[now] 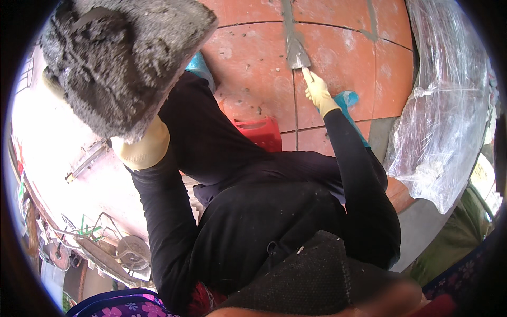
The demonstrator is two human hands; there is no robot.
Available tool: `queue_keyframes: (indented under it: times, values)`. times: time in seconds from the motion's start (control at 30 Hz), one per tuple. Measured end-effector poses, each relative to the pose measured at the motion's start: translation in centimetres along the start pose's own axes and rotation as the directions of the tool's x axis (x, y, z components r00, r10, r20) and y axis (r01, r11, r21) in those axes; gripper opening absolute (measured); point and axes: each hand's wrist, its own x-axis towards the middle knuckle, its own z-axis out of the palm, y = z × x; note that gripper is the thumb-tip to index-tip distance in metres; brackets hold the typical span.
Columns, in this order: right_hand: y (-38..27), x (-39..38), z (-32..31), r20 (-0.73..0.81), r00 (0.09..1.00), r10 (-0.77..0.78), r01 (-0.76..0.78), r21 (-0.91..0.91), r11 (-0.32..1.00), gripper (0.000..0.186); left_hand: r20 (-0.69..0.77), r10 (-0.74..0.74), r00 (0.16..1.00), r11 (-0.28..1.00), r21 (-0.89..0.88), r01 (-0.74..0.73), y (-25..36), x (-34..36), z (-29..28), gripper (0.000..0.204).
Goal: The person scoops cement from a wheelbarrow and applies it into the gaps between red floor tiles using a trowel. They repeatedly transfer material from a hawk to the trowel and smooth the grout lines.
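Observation:
At the upper left, my left hand [145, 150], in a cream rubber glove, is closed under a mortar board [177, 37] heaped with wet grey mortar [100, 50]. The board hides most of its fingers. My right hand [319, 94], gloved alike, grips a putty knife [299, 59], with one finger stretched along it. Its blade lies flat over a joint between orange floor tiles [338, 58]. Grey mortar [288, 24] fills and smears the joint beyond the blade. Nearer to me, the same joint [294, 103] shows as a dark line.
Clear plastic sheeting [433, 121] is bunched along the right side of the tiles. A red plastic stool [262, 132] stands beside my legs. My blue boots [347, 99] rest on the tiles. Wire and assorted clutter [119, 248] lie at the lower left.

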Motion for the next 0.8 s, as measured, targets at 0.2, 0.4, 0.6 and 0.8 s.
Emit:
queue_keyframes:
  times: [0.2, 0.4, 0.6, 0.8]
  values:
    - [6.0, -5.8, -1.1, 0.032, 0.999, 0.021, -0.019, -0.074, 0.997, 0.058, 0.017, 0.006, 1.000, 0.999, 0.051, -0.007, -0.3, 0.7, 1.5, 0.060]
    - [5.0, -7.8, -1.2, -0.002, 1.000, 0.019, -0.019, 0.014, 1.000, 0.056, -0.294, -0.060, 0.954, 0.998, 0.018, 0.068, 1.1, 1.7, 6.9, 0.058]
    - [-4.0, 0.1, 0.5, -0.022, 0.997, -0.081, 0.083, 0.183, 0.980, 0.058, -0.611, -0.132, 0.781, 0.989, -0.027, 0.146, 0.4, 3.2, 8.6, 0.057]
    - [-6.9, 2.8, 0.9, -0.028, 0.999, -0.041, 0.043, 0.055, 0.998, 0.061, -0.640, -0.204, 0.741, 0.959, 0.020, 0.281, 1.3, 2.4, 7.6, 0.061]
